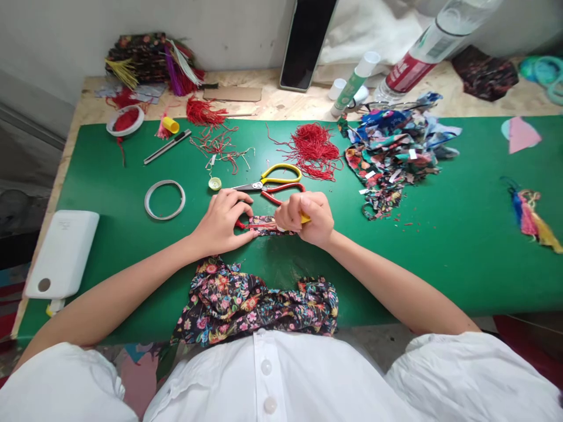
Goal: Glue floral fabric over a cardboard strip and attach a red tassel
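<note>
A small floral fabric strip (pixel 264 226) lies flat on the green mat, with red cord along its middle. My left hand (pixel 224 223) holds the strip's left end against the mat, thumb at its lower edge and fingers above. A bit of red (pixel 240 224) shows under that palm. My right hand (pixel 310 218) is closed round a yellow glue stick (pixel 305 218), mostly hidden by the fingers; its pale end touches the strip's right part. Just beyond the hands rest scissors (pixel 259 186) with yellow and red handles. Nearer my body lies crumpled black floral cloth (pixel 264 308).
Red threads (pixel 313 149) and a heap of fabric scraps (pixel 396 152) lie toward the back. At left are a white tape ring (pixel 165 200), a cutter knife (pixel 167 146) and a white power bank (pixel 64 252). A bottle (pixel 417 61) and a phone (pixel 308 44) stand behind; tassels (pixel 534 217) lie right.
</note>
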The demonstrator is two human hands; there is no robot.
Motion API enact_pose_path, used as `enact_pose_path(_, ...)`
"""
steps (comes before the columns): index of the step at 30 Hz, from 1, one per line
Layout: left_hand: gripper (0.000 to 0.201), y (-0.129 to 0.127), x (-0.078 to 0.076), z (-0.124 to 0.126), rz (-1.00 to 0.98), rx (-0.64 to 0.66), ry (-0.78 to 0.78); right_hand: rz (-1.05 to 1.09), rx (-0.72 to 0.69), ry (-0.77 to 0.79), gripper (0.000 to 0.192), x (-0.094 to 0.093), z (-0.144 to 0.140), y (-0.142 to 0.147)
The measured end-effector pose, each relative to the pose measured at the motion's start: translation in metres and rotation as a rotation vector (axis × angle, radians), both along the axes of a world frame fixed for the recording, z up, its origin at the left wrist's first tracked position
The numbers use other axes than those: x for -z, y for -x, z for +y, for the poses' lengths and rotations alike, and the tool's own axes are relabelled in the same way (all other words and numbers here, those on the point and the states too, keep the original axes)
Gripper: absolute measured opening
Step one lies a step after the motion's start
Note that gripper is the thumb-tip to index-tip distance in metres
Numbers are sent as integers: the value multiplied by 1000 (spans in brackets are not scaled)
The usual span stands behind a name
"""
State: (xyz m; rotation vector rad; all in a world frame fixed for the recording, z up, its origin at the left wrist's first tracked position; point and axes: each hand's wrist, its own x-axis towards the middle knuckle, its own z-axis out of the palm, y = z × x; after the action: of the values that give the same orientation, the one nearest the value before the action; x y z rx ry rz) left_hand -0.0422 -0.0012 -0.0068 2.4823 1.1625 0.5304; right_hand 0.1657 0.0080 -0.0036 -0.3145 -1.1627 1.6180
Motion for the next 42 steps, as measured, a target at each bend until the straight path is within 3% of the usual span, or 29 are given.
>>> enact_pose_path(4,26,0,-1,0,14,-6,11,92,108,193,48,-6,7,-7)
enact_pose_path(6,26,0,-1,-1,17,-8,17,96,149,206,49,-11,10,-13)
enact_pose_path(11,26,0,-2,-2,11,-18,32,13,158,87,49,-25,7,-23)
enact_pose_path(15,26,0,-2,-2,10,-12,26,-45,90,-89,45,-31,-3,-12)
enact_pose_path(26,39,5,0,-4,-5,25,10,-228,-84,-219,52,-8,-7,44)
enact_pose_path(32,45,4,-2,-4,-24,23,10,-237,25,-228,47,5,-11,56)
enact_pose_path(42,41,4,-2,-4,40,44,-2,-176,113,-213,49,5,-15,55)
